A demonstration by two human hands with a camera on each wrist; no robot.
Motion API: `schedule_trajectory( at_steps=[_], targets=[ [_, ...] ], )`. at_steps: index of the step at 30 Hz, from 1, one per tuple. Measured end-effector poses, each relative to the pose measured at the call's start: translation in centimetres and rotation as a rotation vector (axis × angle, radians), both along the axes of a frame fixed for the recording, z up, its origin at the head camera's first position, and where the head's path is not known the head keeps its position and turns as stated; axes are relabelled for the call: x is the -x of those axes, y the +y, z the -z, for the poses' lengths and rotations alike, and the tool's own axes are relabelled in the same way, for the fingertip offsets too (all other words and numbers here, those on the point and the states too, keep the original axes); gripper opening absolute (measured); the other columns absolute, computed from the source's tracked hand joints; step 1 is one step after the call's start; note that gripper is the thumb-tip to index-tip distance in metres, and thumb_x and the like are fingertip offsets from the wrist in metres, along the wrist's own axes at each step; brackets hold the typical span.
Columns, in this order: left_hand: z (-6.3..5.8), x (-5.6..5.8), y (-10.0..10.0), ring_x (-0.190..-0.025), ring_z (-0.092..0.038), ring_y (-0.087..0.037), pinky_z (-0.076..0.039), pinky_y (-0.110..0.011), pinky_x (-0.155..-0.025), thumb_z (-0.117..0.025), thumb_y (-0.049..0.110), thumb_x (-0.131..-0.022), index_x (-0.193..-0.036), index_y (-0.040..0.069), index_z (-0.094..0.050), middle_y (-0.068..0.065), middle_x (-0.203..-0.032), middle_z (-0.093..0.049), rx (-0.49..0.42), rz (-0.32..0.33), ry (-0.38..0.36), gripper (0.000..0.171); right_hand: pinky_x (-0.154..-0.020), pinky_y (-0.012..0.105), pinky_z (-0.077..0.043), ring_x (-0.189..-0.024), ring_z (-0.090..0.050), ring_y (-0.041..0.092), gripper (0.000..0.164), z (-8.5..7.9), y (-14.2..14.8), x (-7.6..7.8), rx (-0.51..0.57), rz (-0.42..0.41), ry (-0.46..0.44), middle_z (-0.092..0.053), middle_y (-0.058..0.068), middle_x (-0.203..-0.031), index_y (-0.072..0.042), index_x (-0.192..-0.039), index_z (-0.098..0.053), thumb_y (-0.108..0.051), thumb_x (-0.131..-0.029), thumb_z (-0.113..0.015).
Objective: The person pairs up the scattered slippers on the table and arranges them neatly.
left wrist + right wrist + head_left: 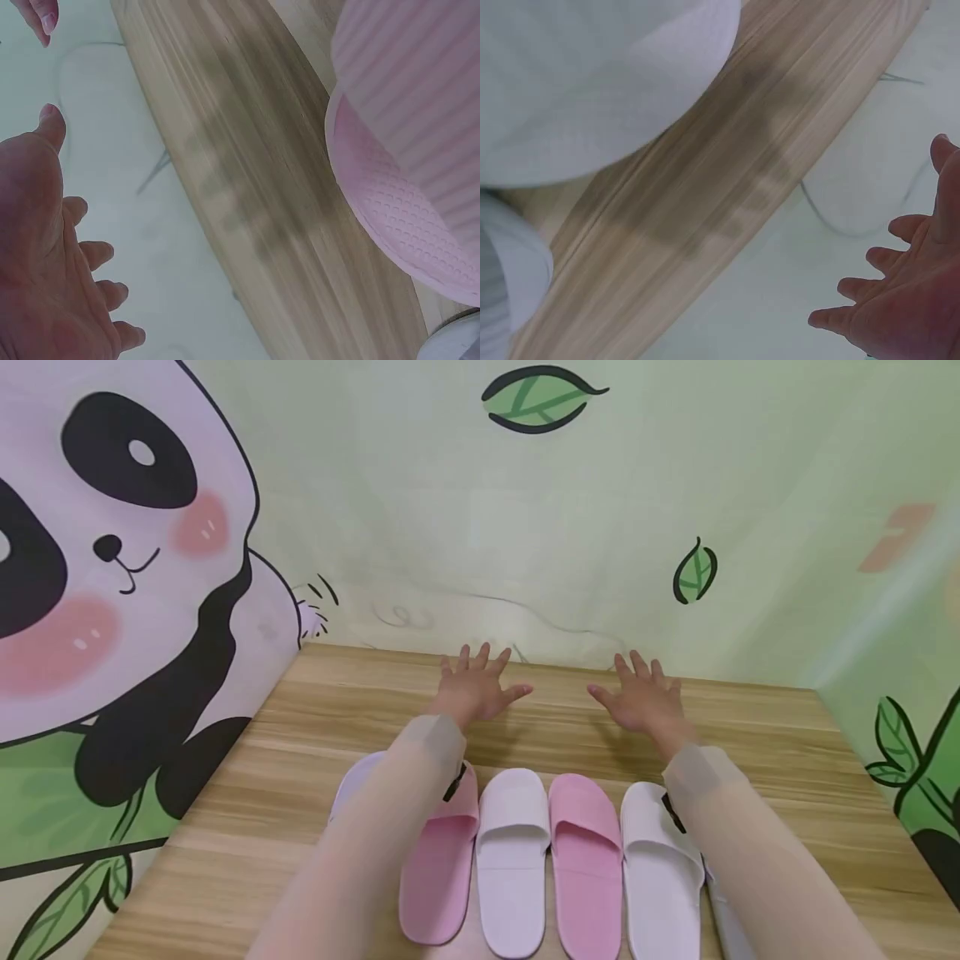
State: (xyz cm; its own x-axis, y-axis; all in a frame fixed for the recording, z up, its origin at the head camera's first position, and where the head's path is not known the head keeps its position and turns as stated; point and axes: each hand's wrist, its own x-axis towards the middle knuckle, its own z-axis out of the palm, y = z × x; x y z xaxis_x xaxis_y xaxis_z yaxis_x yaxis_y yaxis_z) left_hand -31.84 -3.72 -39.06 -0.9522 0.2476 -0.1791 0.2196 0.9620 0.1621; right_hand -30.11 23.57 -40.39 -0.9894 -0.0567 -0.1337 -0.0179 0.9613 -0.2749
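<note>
My left hand (474, 687) is spread, palm down, above the far part of the wooden surface, holding nothing. Level with it on the right, my right hand (641, 697) is spread the same way, also holding nothing. Both cast shadows on the wood. Slippers stand in a row beneath my forearms: a pink slipper (437, 877) under the left sleeve, a white slipper (513, 868), another pink slipper (587, 868) and another white slipper (662, 877) by the right sleeve. A pale lilac slipper (360, 777) at the left end is mostly hidden by my left arm.
The wooden surface (772, 810) ends at a pale green back wall (420, 510) with printed leaves. A big cartoon panda (150, 552) covers the left wall. Beyond my right sleeve, part of a greyish-white slipper (727, 914) shows. More leaves are printed on the right wall (907, 635).
</note>
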Motion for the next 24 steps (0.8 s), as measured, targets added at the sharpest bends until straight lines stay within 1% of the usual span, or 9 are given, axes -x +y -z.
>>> schedule_trajectory(
  at_steps=[4,8,11,14,18,24],
  targets=[
    [0.4,0.0,0.0,-0.162,0.002,-0.038,-0.001,-0.067,-0.128,-0.027,0.081,-0.097,-0.167,0.037,-0.004,-0.004,-0.177,-0.002,0.017,0.018,-0.004,0.086,-0.120,0.078,0.001,-0.157,0.002,0.054,0.091,-0.2,0.5,-0.4,0.009,-0.020,0.006,0.002,0.022,-0.174,-0.008,-0.167,-0.007,-0.067,-0.104,-0.037],
    [0.6,-0.1,0.0,-0.162,0.006,-0.037,0.005,-0.066,-0.128,-0.025,0.082,-0.097,-0.167,0.038,0.000,-0.003,-0.177,0.002,0.038,0.032,-0.026,0.086,-0.121,0.077,0.002,-0.157,0.002,0.054,0.094,-0.3,0.7,-0.9,0.036,-0.032,0.004,0.001,0.022,-0.174,-0.008,-0.167,-0.008,-0.069,-0.102,-0.037],
    [0.3,-0.6,-0.1,-0.163,0.005,-0.037,0.006,-0.065,-0.128,-0.026,0.081,-0.097,-0.167,0.037,-0.001,-0.003,-0.177,0.000,0.040,0.045,-0.024,0.086,-0.120,0.077,0.004,-0.157,0.003,0.055,0.094,-0.4,0.7,-1.3,0.051,-0.044,-0.005,0.002,0.023,-0.174,-0.008,-0.167,-0.008,-0.070,-0.103,-0.036],
    [0.0,-1.0,-0.1,-0.163,0.003,-0.038,0.004,-0.065,-0.128,-0.027,0.080,-0.098,-0.167,0.036,-0.003,-0.004,-0.177,-0.001,0.041,0.059,-0.017,0.086,-0.120,0.078,0.004,-0.157,0.003,0.054,0.093,-0.4,0.8,-1.7,0.044,-0.057,-0.007,0.003,0.022,-0.174,-0.009,-0.167,-0.007,-0.070,-0.103,-0.035],
    [0.0,-1.3,-0.1,-0.162,0.005,-0.038,0.005,-0.066,-0.128,-0.029,0.080,-0.098,-0.167,0.036,-0.004,-0.004,-0.177,-0.001,0.035,0.078,-0.005,0.086,-0.120,0.078,0.003,-0.157,0.002,0.055,0.093,-0.6,1.0,-2.3,0.027,-0.073,-0.001,0.003,0.022,-0.174,-0.010,-0.168,-0.007,-0.071,-0.103,-0.034],
    [0.0,-2.0,-0.3,-0.162,0.005,-0.037,0.006,-0.065,-0.128,-0.032,0.080,-0.098,-0.168,0.036,-0.008,-0.003,-0.177,-0.003,0.004,0.106,0.018,0.086,-0.120,0.079,-0.001,-0.157,0.001,0.054,0.093,-1.4,1.1,-3.8,0.026,-0.103,0.024,-0.001,0.021,-0.174,-0.009,-0.167,-0.009,-0.069,-0.103,-0.038]
  ],
)
